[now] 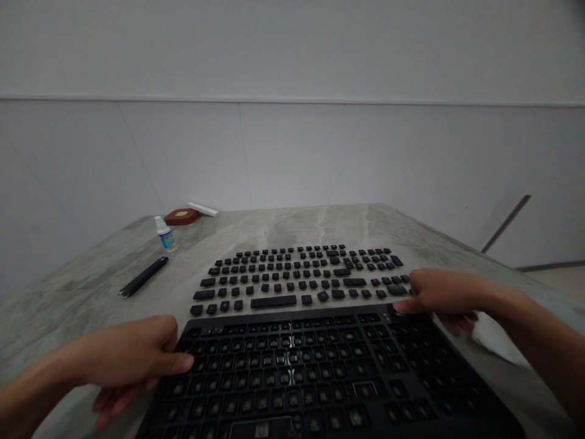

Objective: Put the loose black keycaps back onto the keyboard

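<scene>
A black keyboard base (381, 384) with its keycaps off lies in front of me, showing rows of bare key sockets; its near edge is cut off by the frame. My left hand (130, 349) grips its left edge, thumb on top and the other fingers curled beside or under it. At the far right corner, my right hand (441, 294) holds the base the same way, thumb on the top face. Just beyond the base, loose black keycaps (277, 266) are laid out in rows in keyboard order, with the long space bar (273, 302) in the nearest row.
On the grey marbled table (91, 286) at left lie slim dark tools (144, 277) and a small spray bottle (166, 236). Farther back are a reddish-brown box (180, 217) and a white strip (203, 209). White tissue-like material (496, 338) lies by my right forearm. A wall (292, 152) stands behind.
</scene>
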The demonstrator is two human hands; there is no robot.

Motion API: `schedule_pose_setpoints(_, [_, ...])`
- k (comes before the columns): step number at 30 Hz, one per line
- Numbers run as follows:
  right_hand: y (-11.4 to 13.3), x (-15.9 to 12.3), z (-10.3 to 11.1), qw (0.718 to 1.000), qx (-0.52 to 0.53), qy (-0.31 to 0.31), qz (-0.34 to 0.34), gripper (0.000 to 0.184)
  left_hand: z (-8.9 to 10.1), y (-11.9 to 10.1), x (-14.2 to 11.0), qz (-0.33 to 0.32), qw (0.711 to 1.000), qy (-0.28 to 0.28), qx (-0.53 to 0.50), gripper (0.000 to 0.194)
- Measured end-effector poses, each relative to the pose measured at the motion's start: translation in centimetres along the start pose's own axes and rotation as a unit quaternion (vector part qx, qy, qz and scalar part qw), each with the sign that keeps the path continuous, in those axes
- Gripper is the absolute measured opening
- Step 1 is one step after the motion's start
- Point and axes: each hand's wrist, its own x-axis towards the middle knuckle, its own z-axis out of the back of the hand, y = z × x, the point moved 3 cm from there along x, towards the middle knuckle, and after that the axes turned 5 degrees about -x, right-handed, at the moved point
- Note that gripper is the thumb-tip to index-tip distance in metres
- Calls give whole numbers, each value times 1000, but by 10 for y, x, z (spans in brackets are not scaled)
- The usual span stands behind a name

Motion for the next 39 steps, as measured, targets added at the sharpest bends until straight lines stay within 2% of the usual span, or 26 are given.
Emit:
schedule_pose_setpoints(2, [8,-3,7,995,-53,-81,-28,59,9,-2,-1,-1,997,-76,25,57])
schedule_pose_setpoints(3, [16,-5,10,986,-78,-145,-28,55,17,-5,0,-19,991,-130,37,55])
schedule_pose_setpoints(5, [44,-12,13,943,-108,-312,40,46,35,-18,5,-108,964,-235,67,52])
schedule_pose_setpoints(6, [60,-16,10,917,-107,-373,90,44,46,-26,9,-152,939,-291,104,51])
schedule_pose_setpoints(7, [78,-18,2,893,-105,-407,159,43,56,-34,15,-188,910,-338,149,48])
schedule_pose_setpoints(8, [96,-21,-7,859,-111,-435,245,41,66,-42,22,-200,894,-366,161,43])
schedule_pose_setpoints(10, [128,-26,-33,787,-136,-434,416,36,85,-57,40,-208,880,-389,176,31])
schedule_pose_setpoints(12, [147,-27,-54,732,-138,-432,508,34,102,-71,60,-211,875,-390,192,21])
schedule_pose_setpoints(14, [154,-26,-66,710,-129,-430,543,33,115,-80,80,-202,879,-382,203,21])
schedule_pose_setpoints(17, [150,-21,-67,715,-107,-429,541,32,130,-86,105,-178,886,-376,204,22])
schedule_pose_setpoints(21, [145,-16,-60,736,-90,-406,534,31,136,-88,121,-158,892,-371,203,23])
schedule_pose_setpoints(25, [146,-12,-61,750,-77,-380,537,30,131,-88,125,-149,900,-356,203,24])
schedule_pose_setpoints(31, [145,-14,-62,750,-76,-379,536,29,123,-90,128,-158,910,-329,198,24])
schedule_pose_setpoints(39, [145,-15,-60,748,-76,-376,542,30,121,-90,129,-165,912,-323,192,25])
